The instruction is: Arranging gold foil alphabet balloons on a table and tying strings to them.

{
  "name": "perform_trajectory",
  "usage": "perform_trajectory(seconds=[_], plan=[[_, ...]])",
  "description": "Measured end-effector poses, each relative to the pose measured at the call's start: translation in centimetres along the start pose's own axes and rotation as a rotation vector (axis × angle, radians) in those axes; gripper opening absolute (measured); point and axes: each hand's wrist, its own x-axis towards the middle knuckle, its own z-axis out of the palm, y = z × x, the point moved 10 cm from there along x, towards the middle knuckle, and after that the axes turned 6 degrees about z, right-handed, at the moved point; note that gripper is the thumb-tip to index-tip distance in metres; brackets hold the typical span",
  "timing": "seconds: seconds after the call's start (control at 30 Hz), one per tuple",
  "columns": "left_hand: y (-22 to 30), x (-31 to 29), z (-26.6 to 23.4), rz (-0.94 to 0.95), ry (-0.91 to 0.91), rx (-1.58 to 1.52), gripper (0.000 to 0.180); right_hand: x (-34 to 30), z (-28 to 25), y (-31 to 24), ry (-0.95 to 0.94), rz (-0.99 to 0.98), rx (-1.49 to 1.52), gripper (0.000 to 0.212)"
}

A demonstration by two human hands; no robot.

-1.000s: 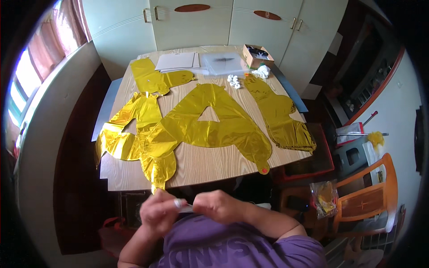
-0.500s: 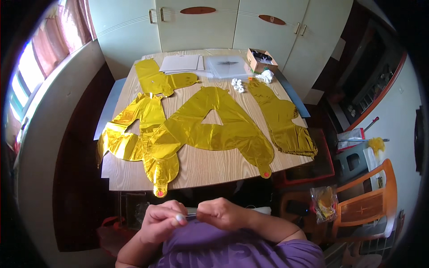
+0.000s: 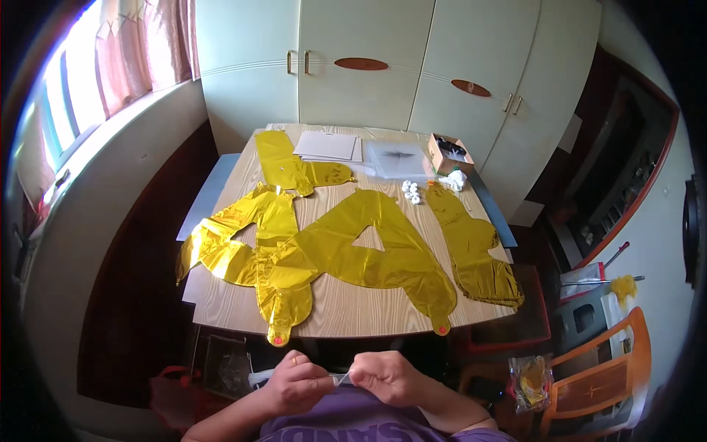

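Close to my body, below the table's front edge, both hands are closed with a thin whitish strand [image 3: 341, 380] stretched between them. My left hand [image 3: 298, 383] pinches one end, its back turned up and a ring on one finger. My right hand [image 3: 390, 377] is a fist around the other end. What kind of strand it is, I cannot make out. On the table ahead lies a flat gold foil letter-A balloon [image 3: 346, 258], its tabs reaching over the front edge. A second gold foil balloon [image 3: 210, 254] overlaps it at the left.
More flat gold foil balloons lie at the table's back left [image 3: 276, 158] and right [image 3: 471, 250]. Towards the back are grey-white sheets [image 3: 328, 146], clear plastic sheets [image 3: 398, 166], small white rolls [image 3: 412, 193] and a box [image 3: 451, 156]. A wooden chair [image 3: 600, 368] stands at right.
My view has tilted up, so the table sits lower in it. My left hand has turned its back upward, and the strand between the hands now shows as a short pale line.
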Motion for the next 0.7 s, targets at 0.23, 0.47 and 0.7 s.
perform_trajectory(seconds=[0.23,0.47,0.7], plan=[[-1.2,-0.1,-1.1,-0.392,0.103,-0.808,0.010,-0.7,-0.8,1.8,0.081,-0.042,-0.290,0.008],[-1.0,1.1,-4.8,-0.325,0.293,-0.746,0.009,-7.3,-9.1,-14.0,0.673,-0.561,-0.317,0.010],[0.2,4.0,-4.6,-0.220,0.231,-0.732,0.009,-11.0,-8.1,-24.4,0.523,-0.942,-0.516,0.021]])
